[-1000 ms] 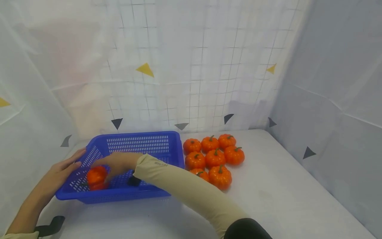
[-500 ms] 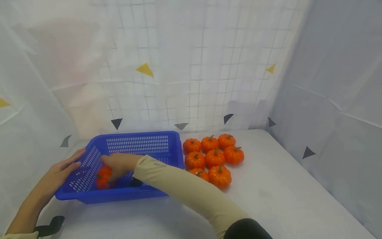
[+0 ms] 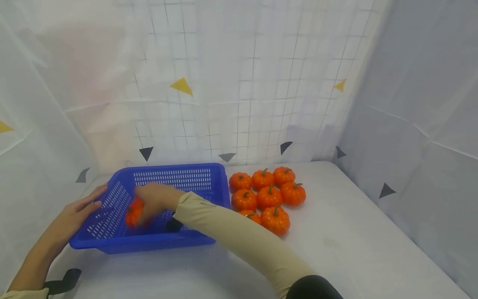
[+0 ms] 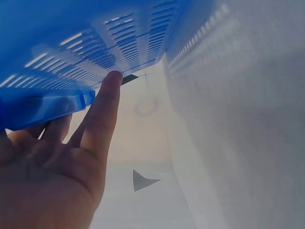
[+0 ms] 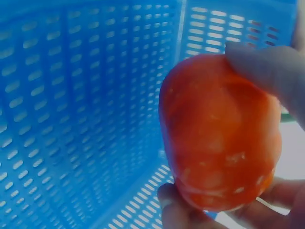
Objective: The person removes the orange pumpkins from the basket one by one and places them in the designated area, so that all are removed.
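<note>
A blue slotted plastic basket [image 3: 157, 239] stands at the left of the table. My left hand [image 3: 76, 214] grips its left rim, the thumb [image 4: 102, 117] against the slotted outer wall and the fingers over the rim. Inside the basket my right hand [image 3: 157, 201] holds a small orange pumpkin [image 3: 133, 212]. The right wrist view shows this glossy pumpkin [image 5: 219, 133] up close, thumb on one side and fingertips on the other, with slotted walls behind it.
Several small orange pumpkins [image 3: 269, 198] with green stems sit grouped on the white table [image 3: 336, 241], just right of the basket. White sheets [image 3: 261, 83] hang behind and at both sides.
My right hand has carried the pumpkin rightward and slightly toward the back inside the basket. The left hand, the basket and the grouped pumpkins stay in place.
</note>
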Tool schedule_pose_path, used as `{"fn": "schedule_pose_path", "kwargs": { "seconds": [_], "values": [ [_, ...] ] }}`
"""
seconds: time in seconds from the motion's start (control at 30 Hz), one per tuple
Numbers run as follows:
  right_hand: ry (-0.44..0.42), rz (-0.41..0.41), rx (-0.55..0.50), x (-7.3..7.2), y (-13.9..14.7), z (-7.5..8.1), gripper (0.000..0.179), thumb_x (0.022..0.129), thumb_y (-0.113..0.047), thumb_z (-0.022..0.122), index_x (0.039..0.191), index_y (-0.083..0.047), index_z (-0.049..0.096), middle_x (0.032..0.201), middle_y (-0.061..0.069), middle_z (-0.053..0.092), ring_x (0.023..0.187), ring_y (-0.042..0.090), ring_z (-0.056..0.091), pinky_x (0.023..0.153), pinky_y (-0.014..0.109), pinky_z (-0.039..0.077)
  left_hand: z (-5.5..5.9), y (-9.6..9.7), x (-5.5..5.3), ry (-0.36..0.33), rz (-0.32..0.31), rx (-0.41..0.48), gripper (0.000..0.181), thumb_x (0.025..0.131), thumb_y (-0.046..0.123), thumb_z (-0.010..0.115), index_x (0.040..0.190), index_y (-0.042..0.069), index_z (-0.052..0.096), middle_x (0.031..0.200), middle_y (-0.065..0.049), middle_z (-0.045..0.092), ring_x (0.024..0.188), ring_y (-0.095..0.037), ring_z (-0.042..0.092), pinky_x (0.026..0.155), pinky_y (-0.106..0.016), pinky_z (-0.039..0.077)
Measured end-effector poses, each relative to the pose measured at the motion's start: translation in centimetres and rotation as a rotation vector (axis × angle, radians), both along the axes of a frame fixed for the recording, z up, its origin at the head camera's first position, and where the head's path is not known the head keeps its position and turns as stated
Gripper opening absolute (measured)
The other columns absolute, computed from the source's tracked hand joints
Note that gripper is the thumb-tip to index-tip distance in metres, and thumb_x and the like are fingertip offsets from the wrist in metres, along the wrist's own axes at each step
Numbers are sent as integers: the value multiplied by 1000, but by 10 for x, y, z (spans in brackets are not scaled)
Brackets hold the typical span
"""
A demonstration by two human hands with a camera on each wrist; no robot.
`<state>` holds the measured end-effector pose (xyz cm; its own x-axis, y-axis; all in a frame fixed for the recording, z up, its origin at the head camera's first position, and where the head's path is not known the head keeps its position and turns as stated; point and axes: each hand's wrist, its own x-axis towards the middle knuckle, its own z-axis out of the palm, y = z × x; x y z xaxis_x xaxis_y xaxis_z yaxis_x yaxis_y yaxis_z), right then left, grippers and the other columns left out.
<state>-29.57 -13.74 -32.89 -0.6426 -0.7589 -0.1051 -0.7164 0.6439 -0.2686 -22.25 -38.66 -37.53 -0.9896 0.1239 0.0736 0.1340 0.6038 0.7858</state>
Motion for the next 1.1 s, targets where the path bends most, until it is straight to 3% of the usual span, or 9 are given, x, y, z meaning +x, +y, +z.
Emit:
{"fn": "schedule_pose_path", "kwargs": {
  "seconds": [0.23,0.43,0.7,0.93,1.1],
  "values": [
    [-10,-86,-133,7,21,18,61,75,-45,93,115,-20,55,94,-9,59,80,7,58,61,16,51,1,-1,0,10,4,-9,63,113,43,39,166,17,17,169,-25,0,145,-66,5,101,-89,11],
    [-30,-99,-189,10,34,22,60,77,-46,91,119,-18,59,94,-9,60,81,6,57,62,15,51,-3,-3,-1,14,-1,11,63,113,42,40,166,14,18,169,-25,0,146,-64,3,102,-88,9],
    [-42,-92,-282,13,50,24,51,80,-50,87,111,-18,61,91,-9,62,80,7,58,62,17,53,-2,-1,0,10,-1,-4,66,113,45,40,166,12,18,168,-26,0,147,-63,1,102,-88,7],
    [-62,-114,-312,17,61,29,63,79,-48,88,126,-15,63,97,-10,61,84,6,58,64,15,53,-3,-1,-1,42,5,-52,65,114,40,38,165,6,16,168,-29,3,145,-65,4,100,-89,9],
    [-72,-115,-333,23,66,35,65,79,-46,89,129,-15,62,98,-9,61,84,6,59,64,14,53,-3,-1,-1,31,1,-32,64,114,40,38,165,8,17,168,-28,2,146,-65,4,100,-89,9]
  ]
}}
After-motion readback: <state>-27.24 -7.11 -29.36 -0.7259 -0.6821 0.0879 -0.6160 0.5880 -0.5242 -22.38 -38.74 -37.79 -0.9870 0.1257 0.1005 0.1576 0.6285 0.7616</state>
